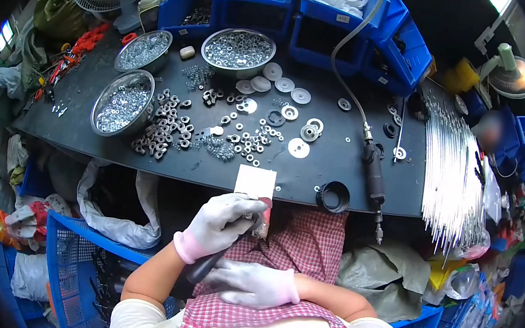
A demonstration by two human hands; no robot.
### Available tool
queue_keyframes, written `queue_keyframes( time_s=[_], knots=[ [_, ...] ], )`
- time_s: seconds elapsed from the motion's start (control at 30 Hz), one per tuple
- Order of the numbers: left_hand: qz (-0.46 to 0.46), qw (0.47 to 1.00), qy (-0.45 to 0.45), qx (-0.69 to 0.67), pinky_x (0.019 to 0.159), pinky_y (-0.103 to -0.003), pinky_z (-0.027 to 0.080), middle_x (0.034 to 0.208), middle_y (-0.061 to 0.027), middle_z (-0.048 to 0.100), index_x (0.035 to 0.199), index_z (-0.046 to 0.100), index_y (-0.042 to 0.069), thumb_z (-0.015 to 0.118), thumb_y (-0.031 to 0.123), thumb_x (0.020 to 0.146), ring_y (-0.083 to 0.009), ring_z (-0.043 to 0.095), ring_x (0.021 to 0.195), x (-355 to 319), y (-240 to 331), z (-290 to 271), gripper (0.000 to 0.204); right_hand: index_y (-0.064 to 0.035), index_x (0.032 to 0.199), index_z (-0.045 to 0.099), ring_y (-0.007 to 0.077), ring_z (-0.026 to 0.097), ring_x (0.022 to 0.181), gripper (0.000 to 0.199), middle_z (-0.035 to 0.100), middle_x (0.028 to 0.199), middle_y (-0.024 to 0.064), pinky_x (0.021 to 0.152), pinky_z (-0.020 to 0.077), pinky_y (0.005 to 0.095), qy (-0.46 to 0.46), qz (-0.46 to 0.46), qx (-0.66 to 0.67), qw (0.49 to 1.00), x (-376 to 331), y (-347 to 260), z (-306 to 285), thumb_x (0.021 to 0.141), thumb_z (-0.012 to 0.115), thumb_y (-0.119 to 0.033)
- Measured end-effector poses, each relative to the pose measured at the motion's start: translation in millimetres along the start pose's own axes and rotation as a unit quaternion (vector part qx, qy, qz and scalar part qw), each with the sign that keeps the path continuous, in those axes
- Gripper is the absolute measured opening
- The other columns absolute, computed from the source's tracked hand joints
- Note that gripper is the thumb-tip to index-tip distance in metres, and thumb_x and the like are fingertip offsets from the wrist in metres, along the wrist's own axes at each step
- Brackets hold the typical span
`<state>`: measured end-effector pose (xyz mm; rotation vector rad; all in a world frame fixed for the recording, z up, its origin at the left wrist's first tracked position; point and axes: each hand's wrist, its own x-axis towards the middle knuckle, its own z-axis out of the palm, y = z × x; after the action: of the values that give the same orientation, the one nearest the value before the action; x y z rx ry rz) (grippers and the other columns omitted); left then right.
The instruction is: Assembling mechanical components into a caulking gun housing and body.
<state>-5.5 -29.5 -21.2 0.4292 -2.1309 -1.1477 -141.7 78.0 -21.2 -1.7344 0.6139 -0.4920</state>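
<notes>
My left hand (216, 219), in a pale glove with a pink cuff, is closed at the table's front edge. Its fingers curl around something I cannot make out, beside a red piece (265, 210) and a small metal part (260, 229). Just beyond the fingers, a square white block (256, 181) juts at the edge. A black handle (205, 266) slants down from under my left hand. Beside it, my right hand (254, 284), gloved too, lies low over my checked apron (305, 244), its fingers loosely stretched toward the handle. Whether they touch it is unclear.
Metal bowls (239, 49) of small parts stand on the dark table (198, 170), behind loose metal fittings (165, 123). A power driver (374, 175) hangs from a hose at right, near a black ring (334, 197) and many thin rods (454, 176). Blue bins (331, 41) line the back.
</notes>
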Motion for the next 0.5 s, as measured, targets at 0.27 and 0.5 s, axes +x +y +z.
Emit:
queue_keyframes(
  time_s=[0.27, 0.5],
  knots=[
    [0.049, 0.998, 0.037, 0.030, 0.096, -0.046, 0.043, 0.095, -0.0084, 0.068, 0.093, 0.068, 0.008, 0.067, 0.015, 0.081, -0.0293, 0.063, 0.102, -16.3, -22.0, 6.0, 0.014, 0.0011, 0.098, 0.066, 0.0167, 0.063, 0.085, 0.021, 0.067, 0.088, 0.0102, 0.078, 0.0491, 0.0291, 0.535, 0.011, -0.271, 0.800, 47.1, 2.8, -285.8, 0.089, 0.056, -0.014],
    [0.028, 0.997, 0.072, -0.024, 0.093, -0.043, 0.045, 0.093, -0.0042, 0.066, 0.093, 0.067, 0.009, 0.070, 0.011, 0.076, -0.0259, 0.063, 0.099, -21.8, -23.7, 13.9, 0.017, -0.0082, 0.147, 0.028, 0.0344, 0.019, 0.143, 0.087, 0.023, 0.153, 0.0212, 0.116, 0.0220, 0.0397, 0.322, 0.344, -0.513, 0.718, 107.8, 96.1, -480.1, 0.077, 0.065, -0.042]
  ],
)
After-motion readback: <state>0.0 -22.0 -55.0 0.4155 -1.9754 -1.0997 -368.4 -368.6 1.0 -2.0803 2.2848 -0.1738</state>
